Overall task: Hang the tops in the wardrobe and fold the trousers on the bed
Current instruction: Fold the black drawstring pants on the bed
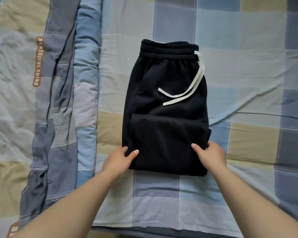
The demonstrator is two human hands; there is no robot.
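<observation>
I am looking down at the bed (248,71), covered in a checked sheet of blue, grey and tan squares. The black trousers (165,107) lie in the middle of it, folded into a compact stack with the elastic waistband (169,49) at the far end and the folded legs doubled up over the near half. A white drawstring (187,90) hangs from the right end of the waistband and curls across the black fabric, both its ends lying loose on top.

My left hand (119,160) holds the near left corner of the folded stack: the thumb lies on top of the fabric and the fingers curl round the edge and go under it, so I am pinching that corner. My right hand (212,155) does the same at the near right corner, thumb on top, fingers wrapped round the side edge. Both forearms reach in bare from the bottom of the view.

The near edge of the trousers sits flat on the sheet between my two hands, and the stack looks level, not lifted.

To the left, a quilt (41,100) in the same checked colours lies bunched alongside the trousers, well apart from them, with a brown label (38,62) bearing white letters running down it.
</observation>
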